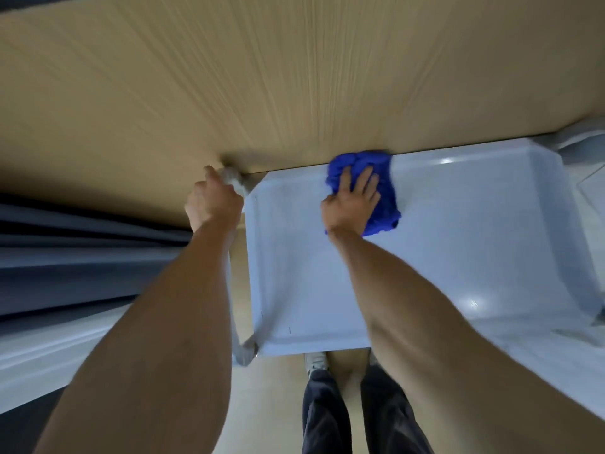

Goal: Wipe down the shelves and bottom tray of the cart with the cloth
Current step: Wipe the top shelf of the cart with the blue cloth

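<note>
Right hand (352, 204) flat, fingers spread on blue cloth (383, 191); left hand (214, 201) curled round cart post (234, 180).

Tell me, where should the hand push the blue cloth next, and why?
Probably toward the person, down the tray. The right hand presses the cloth flat near the tray's far edge, so the near part likely remains to be wiped. The left hand grips the cart's corner post, steadying it.
</note>
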Tool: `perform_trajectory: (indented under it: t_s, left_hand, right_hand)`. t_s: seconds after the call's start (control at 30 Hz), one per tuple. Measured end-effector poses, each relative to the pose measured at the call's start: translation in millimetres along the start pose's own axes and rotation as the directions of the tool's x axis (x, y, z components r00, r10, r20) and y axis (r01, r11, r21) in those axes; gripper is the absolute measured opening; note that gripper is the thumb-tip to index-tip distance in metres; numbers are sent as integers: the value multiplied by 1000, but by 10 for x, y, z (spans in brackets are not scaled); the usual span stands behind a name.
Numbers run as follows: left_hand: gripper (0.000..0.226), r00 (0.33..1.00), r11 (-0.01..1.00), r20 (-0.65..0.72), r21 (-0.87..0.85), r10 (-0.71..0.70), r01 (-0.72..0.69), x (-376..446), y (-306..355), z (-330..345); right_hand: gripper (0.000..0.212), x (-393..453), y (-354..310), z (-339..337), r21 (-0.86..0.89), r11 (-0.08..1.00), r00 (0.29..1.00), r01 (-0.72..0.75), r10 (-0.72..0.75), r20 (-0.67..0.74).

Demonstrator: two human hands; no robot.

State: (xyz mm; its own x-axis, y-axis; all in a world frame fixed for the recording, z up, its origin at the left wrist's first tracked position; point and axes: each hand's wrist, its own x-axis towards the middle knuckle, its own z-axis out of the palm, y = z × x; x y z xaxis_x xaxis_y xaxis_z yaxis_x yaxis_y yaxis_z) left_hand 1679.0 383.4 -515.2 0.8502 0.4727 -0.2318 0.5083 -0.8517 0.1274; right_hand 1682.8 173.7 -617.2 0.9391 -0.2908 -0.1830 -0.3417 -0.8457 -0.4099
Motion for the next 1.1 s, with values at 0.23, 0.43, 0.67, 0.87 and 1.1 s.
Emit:
perform_trajectory:
  t_s: [0.23, 0.43, 0.67, 0.87, 1.1]
  left_hand:
    - [34, 1000, 997, 6, 69, 18, -19, -29, 9, -14]
    - [35, 999, 995, -11, 92, 44, -43, -52, 29, -29]
    - [37, 998, 994, -23, 95, 50, -48, -11, -6, 12]
    - [38, 999, 995, -11, 94, 48, -47, 55, -12, 21]
    - [39, 999, 994, 2, 98, 54, -54, 37, 0, 15]
  right_hand:
    - [59, -919, -763, 576, 14, 843, 806, 538, -519, 285]
    - [66, -2199, -53, 402, 32, 803, 743, 596, -566, 356]
    - [63, -2498, 507, 248, -21, 579, 522, 815, -719, 459]
    - [56, -851, -257, 571, -176, 686, 707, 706, -673, 217]
    - [48, -939, -729, 598, -112, 865, 869, 490, -473, 145]
